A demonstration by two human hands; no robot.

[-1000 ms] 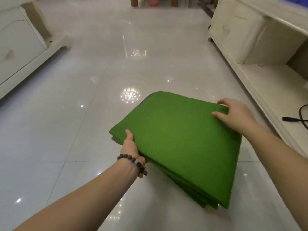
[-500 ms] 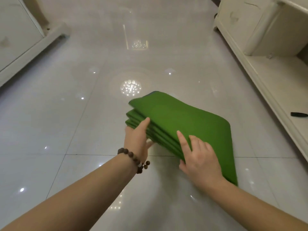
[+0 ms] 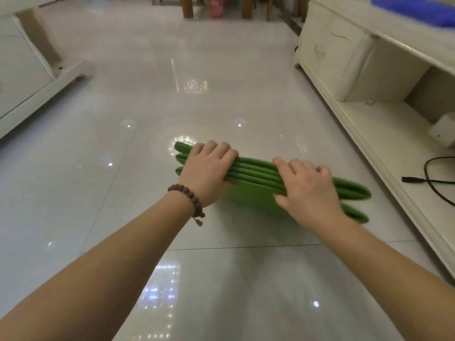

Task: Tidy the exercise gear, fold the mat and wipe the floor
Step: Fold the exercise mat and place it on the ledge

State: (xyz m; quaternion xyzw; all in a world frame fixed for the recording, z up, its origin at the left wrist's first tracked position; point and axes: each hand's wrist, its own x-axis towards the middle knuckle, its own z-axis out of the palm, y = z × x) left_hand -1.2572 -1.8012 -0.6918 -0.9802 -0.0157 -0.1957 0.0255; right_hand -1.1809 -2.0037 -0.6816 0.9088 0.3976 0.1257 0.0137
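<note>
Since the earlier frames the folded mat (image 3: 256,172) has gone from lying flat with its broad face up to standing on edge, fold layers now facing the camera; both hands have shifted from its corners onto the upper edge. Left hand (image 3: 208,169) sits over the left part of the stack, fingers curled over the top and gripping the layers; beaded bracelet (image 3: 188,196) on that wrist. Right hand (image 3: 309,187) clamps the right-centre part, fingers hooked over the far side, thumb on the near face. Mat sits low over the floor (image 3: 123,168), mid-frame, near the white cabinet (image 3: 349,55); can't tell if its lower edge touches the tile. Progress, my read: folding looks done, stack compact and even. Left to do: stow the mat, then wipe the floor. No cloth or mop in view, and no other exercise gear visible, so can't judge that part. Black cable (image 3: 429,179) lies on the cabinet's low shelf, well clear of the mat. Blue fabric (image 3: 416,9) on the cabinet top, blurred
</note>
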